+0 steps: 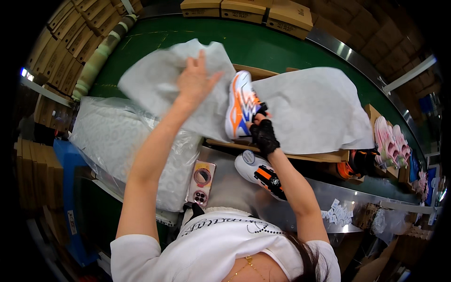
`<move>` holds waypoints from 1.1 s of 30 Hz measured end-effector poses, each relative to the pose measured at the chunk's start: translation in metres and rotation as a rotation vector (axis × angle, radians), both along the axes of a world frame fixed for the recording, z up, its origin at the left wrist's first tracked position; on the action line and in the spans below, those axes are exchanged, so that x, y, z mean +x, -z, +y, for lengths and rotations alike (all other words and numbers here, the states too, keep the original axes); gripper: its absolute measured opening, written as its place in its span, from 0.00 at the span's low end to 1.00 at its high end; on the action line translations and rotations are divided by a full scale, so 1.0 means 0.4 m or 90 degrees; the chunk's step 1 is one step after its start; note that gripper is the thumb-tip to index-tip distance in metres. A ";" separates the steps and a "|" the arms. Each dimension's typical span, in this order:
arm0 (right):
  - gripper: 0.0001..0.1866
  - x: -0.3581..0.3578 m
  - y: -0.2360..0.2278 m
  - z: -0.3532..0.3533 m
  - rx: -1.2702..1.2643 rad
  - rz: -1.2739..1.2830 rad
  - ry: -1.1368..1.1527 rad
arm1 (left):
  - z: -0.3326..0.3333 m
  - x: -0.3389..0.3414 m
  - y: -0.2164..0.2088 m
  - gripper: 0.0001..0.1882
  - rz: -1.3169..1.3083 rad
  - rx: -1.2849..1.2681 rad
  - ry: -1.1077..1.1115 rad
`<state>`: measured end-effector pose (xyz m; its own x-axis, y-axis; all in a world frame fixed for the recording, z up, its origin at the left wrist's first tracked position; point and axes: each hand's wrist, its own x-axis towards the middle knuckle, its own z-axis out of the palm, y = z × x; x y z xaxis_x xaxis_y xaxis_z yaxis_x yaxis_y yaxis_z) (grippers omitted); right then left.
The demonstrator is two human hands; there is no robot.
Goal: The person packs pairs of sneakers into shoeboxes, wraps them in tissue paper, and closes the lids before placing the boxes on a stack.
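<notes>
My right hand [264, 134], in a black fingerless glove, grips a white sneaker [240, 101] with orange and blue patches near its heel end. The sneaker lies over white tissue paper [312, 110] spread across an open cardboard shoebox [319, 157]. Fingers spread, my left hand [195, 77] is over the raised left part of the paper, slightly blurred; whether it presses on the sheet I cannot tell. Another sneaker [256, 171], white with black and orange, rests on the metal ledge nearer me, partly behind my right forearm.
A plastic-wrapped stack of white sheets [127, 145] lies at left, beside a phone [202, 183] in a pink case. Small white tags [337, 214] are heaped at lower right. Pink shoes [390, 141] stand far right. Shoeboxes [244, 10] line the green belt's [164, 35] far edge.
</notes>
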<state>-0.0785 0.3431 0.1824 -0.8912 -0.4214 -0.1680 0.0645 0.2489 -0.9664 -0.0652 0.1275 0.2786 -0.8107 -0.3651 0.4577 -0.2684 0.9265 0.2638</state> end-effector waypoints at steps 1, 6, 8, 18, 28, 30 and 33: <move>0.07 -0.001 0.025 -0.034 -0.067 -0.068 -0.021 | 0.046 0.003 -0.020 0.38 0.060 0.000 0.090; 0.15 0.026 0.073 -0.106 0.264 0.267 -0.191 | 0.227 0.145 -0.103 0.27 0.319 0.034 0.613; 0.18 0.055 0.076 -0.078 0.424 0.520 -0.117 | 0.203 0.298 -0.196 0.21 0.294 0.017 0.676; 0.16 0.078 -0.105 0.327 0.257 0.502 0.158 | 0.008 0.143 0.225 0.25 0.235 0.464 0.291; 0.20 0.282 0.054 0.645 0.221 -0.253 0.096 | 0.274 -0.018 0.294 0.39 -0.302 -0.049 0.330; 0.24 0.317 0.121 0.645 0.040 -0.392 0.149 | 0.287 0.010 0.261 0.40 -0.167 0.095 0.413; 0.27 0.309 0.101 0.607 -0.049 -0.417 0.112 | 0.320 0.134 0.203 0.44 -0.132 0.259 0.647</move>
